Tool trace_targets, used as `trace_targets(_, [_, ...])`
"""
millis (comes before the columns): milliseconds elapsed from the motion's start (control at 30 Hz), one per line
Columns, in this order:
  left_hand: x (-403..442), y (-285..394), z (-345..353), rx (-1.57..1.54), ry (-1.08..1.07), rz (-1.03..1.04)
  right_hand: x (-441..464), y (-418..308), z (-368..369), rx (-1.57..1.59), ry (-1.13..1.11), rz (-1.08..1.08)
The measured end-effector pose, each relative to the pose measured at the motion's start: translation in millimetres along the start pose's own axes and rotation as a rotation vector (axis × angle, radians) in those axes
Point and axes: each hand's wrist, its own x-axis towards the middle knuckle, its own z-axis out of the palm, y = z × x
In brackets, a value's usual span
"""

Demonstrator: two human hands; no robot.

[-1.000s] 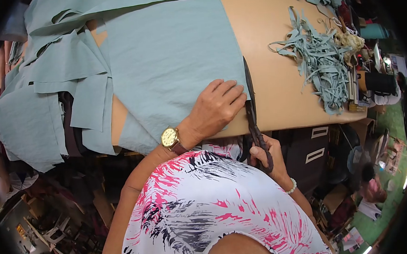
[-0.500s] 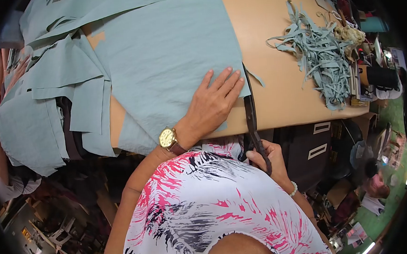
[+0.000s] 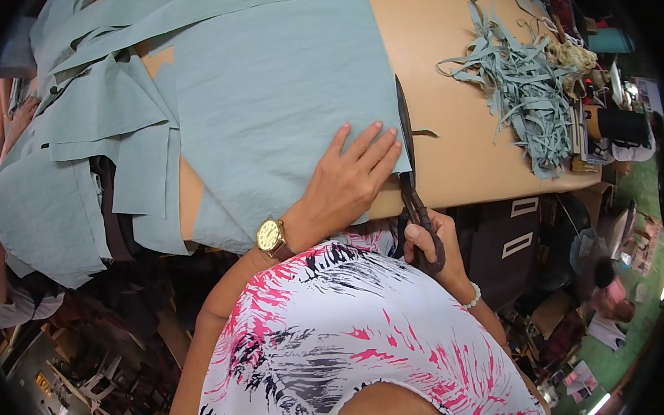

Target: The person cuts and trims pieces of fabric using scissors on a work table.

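My left hand [image 3: 353,172] lies flat with its fingers spread on a large pale blue-green cloth [image 3: 279,81], near the cloth's right edge. Dark scissors [image 3: 409,180] are in my right hand [image 3: 439,250], whose fingers are wrapped round the handles just below the table's front edge. The blades point away from me along the right edge of the cloth, close beside my left fingertips. A small dark-looking strip [image 3: 425,133] lies on the table just right of the blades.
On the tan table [image 3: 451,170], a heap of thin cloth strips [image 3: 526,93] lies at the right. More cloth pieces [image 3: 113,103] hang over the front edge at the left, where another person's hand [image 3: 24,116] rests. Dark drawers [image 3: 498,243] stand below the table.
My left hand has gone from bunched fingers to spread ones on the cloth. The scissors have shifted and opened slightly at the handles. A small strip now lies beside the blades.
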Motion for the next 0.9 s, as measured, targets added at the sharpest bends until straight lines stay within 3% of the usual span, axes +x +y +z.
trace_targets(567, [-3, 1, 0, -0.056, 0.027, 0.006, -11, 0, 5, -0.022, 0.063, 0.164])
trace_targets(667, [-3, 0, -1, -0.065, 0.03, 0.007, -11, 9, 1, 0.046, 0.007, 0.016])
trace_targets(900, [-7, 5, -8, -0.09, 0.003, 0.026, 2, -1, 6, 0.002, 0.005, -0.041])
